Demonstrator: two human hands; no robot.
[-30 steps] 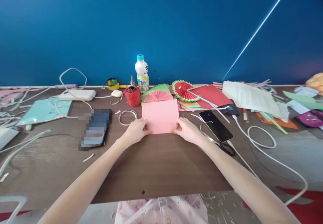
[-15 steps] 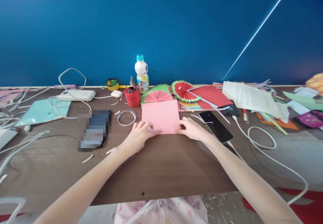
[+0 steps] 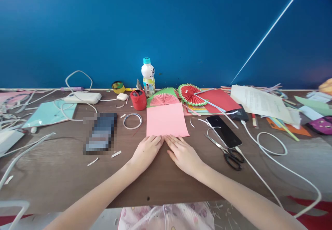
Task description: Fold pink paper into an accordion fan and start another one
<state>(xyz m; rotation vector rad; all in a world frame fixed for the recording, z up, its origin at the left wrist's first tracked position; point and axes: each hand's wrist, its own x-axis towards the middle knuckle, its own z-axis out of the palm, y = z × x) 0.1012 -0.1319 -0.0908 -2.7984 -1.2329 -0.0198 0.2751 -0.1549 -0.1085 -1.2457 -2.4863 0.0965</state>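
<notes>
A pink sheet of paper (image 3: 167,120) lies on the brown table in front of me, its near right corner lifted slightly. My left hand (image 3: 146,151) rests with fingers stretched out on the sheet's near edge. Beside it my right hand (image 3: 183,154) lies open and flat, fingertips on the same edge, the two hands meeting near its middle. What is under the fingers is hidden. Just behind the sheet is a pleated pink paper fan (image 3: 164,99) on green paper. A red and green pleated rosette (image 3: 190,94) lies to its right.
Black-handled scissors (image 3: 228,152) lie by a black phone (image 3: 224,132) on the right. A tape roll (image 3: 132,121), red container (image 3: 138,99) and bottle (image 3: 148,76) stand left of the sheet. Farther left are a pixelated phone (image 3: 101,133) and a power bank (image 3: 83,97). White cables run along both sides.
Both hands have moved inward from the sheet's lower corners to the middle of its near edge, their fingers now flat. The scissors, hidden earlier by my right arm, now show.
</notes>
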